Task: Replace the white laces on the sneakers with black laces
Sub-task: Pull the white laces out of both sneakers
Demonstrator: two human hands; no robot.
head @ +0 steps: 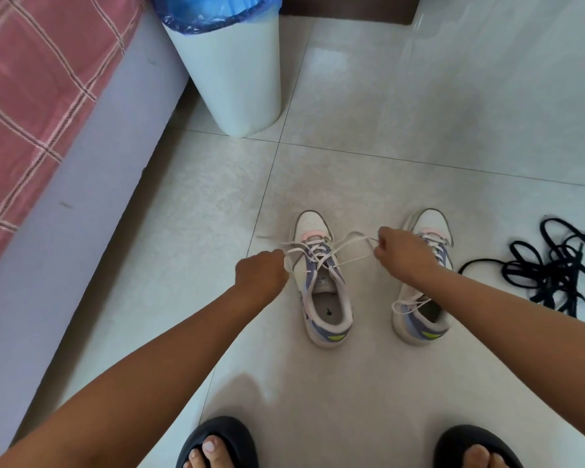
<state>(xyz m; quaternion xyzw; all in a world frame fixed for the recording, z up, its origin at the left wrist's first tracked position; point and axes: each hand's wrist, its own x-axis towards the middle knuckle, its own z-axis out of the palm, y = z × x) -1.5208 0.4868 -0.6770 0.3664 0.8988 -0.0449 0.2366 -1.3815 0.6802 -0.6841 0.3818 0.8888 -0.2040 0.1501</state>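
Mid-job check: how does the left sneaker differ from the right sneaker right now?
The left sneaker has its white lace pulled out sideways, one end gripped in the left hand, the other in the right hand; the right sneaker has a white lace loop lying loose over its opening, gripped by neither hand. The left sneaker is in full view; the right forearm crosses the right one. Both stand toes away on the floor, white-laced.

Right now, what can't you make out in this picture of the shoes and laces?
- Head view: the fingertips of the left hand and right hand, curled away behind the knuckles.
- The right sneaker: its lacing is hidden behind the right wrist.
- The black laces: cut off by the right edge.
- The tongue label on the left sneaker: too small.
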